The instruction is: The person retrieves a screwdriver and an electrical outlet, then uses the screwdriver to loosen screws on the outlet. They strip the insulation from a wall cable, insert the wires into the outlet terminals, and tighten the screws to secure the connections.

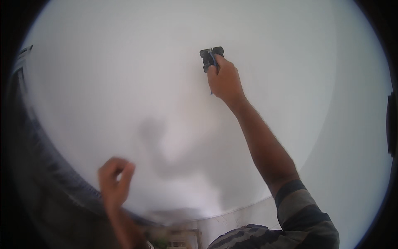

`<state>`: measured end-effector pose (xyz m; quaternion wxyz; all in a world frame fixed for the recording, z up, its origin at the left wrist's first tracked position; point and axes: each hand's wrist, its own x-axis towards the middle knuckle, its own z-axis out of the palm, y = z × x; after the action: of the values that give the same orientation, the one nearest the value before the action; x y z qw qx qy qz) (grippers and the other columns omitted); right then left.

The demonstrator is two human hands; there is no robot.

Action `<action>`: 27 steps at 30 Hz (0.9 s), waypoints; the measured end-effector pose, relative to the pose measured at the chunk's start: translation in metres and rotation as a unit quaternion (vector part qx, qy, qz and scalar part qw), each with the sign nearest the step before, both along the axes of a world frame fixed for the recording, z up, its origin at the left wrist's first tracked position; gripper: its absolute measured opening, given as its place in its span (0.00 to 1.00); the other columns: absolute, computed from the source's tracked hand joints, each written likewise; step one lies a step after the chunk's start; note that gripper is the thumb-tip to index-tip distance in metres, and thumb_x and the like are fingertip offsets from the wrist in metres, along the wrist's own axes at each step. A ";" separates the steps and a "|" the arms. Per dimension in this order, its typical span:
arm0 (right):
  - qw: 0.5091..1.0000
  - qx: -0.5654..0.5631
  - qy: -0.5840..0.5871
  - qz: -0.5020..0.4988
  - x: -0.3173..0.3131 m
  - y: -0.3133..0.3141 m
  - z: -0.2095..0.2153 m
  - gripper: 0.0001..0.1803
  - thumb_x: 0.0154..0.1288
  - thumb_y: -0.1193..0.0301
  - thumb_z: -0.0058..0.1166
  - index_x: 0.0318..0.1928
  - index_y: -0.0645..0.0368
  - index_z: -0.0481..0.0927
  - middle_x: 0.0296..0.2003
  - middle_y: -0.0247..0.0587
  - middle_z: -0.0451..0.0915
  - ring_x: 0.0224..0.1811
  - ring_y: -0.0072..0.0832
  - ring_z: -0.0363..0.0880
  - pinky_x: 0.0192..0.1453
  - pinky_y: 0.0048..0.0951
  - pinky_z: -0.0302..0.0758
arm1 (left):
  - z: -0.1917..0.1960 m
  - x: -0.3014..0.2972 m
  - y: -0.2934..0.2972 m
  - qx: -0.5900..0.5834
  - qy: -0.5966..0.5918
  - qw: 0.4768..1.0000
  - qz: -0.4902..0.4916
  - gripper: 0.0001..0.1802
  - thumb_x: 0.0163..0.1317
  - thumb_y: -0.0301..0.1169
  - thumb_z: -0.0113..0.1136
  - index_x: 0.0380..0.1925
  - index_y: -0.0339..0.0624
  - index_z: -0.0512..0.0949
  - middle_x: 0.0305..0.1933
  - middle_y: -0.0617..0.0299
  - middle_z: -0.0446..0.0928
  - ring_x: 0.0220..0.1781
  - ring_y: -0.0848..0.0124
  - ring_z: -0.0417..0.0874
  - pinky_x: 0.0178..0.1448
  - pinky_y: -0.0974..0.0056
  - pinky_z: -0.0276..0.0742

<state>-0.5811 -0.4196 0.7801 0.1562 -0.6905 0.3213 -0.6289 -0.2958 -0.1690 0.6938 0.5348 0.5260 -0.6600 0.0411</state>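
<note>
My right hand [226, 79] reaches up with the arm stretched out. It grips a small black device [206, 59] with blocky corners, held against or just in front of a white wall [145, 74]. A thin blue strip [213, 58] runs along the device's front, and a bit of blue shows below my fingers. My palm and fingers hide much of the device. Lower left, my left hand [114, 180] is raised in front of the wall, slightly blurred. Its fingers curl in toward the thumb, with a small gap showing through the loop and nothing visible in them.
Shadows of my arms and body fall on the wall. A dark band with a frame-like edge [23, 79] curves along the left side. At the right rim stands a dark object [391, 124]. Below are a pale ledge or opening [182, 238] and some greenery, seen dimly.
</note>
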 end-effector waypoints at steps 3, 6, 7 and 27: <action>0.976 -0.029 0.185 -0.109 -0.005 -0.003 0.009 0.18 0.73 0.76 0.46 0.56 0.77 0.73 0.34 0.66 0.84 0.33 0.48 0.89 0.34 0.45 0.86 | -0.017 0.028 0.010 0.001 -0.021 0.999 0.029 0.11 0.70 0.27 0.65 0.28 0.34 0.79 0.28 0.61 0.79 0.29 0.76 0.78 0.35 0.69 0.74; 0.876 -0.091 0.421 -0.216 -0.019 -0.006 0.026 0.20 0.70 0.78 0.48 0.60 0.73 0.74 0.31 0.63 0.85 0.34 0.52 0.89 0.38 0.47 0.87 | -0.023 0.044 0.010 -0.015 -0.074 0.995 0.066 0.11 0.70 0.26 0.65 0.28 0.35 0.79 0.28 0.61 0.79 0.29 0.76 0.79 0.36 0.69 0.75; 0.822 -0.125 0.496 -0.250 -0.026 -0.009 0.034 0.21 0.69 0.79 0.49 0.61 0.71 0.74 0.29 0.60 0.85 0.33 0.52 0.89 0.39 0.47 0.87 | -0.020 0.042 0.001 -0.029 -0.069 0.996 0.050 0.11 0.70 0.26 0.65 0.28 0.35 0.79 0.29 0.61 0.79 0.30 0.76 0.79 0.36 0.69 0.75; 0.537 0.261 -0.540 0.593 0.026 -0.005 -0.003 0.10 0.81 0.73 0.41 0.57 0.52 0.70 0.28 0.30 0.68 0.20 0.18 0.59 0.19 0.22 0.56 | -0.008 -0.049 -0.015 0.012 -0.042 0.998 -0.051 0.09 0.67 0.24 0.68 0.26 0.37 0.80 0.29 0.61 0.82 0.31 0.75 0.80 0.38 0.68 0.73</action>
<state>-0.5555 -0.4243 0.7775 0.8104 -0.1810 -0.1570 -0.5347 -0.3450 -0.1843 0.6855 0.5018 0.4955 -0.7085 0.0283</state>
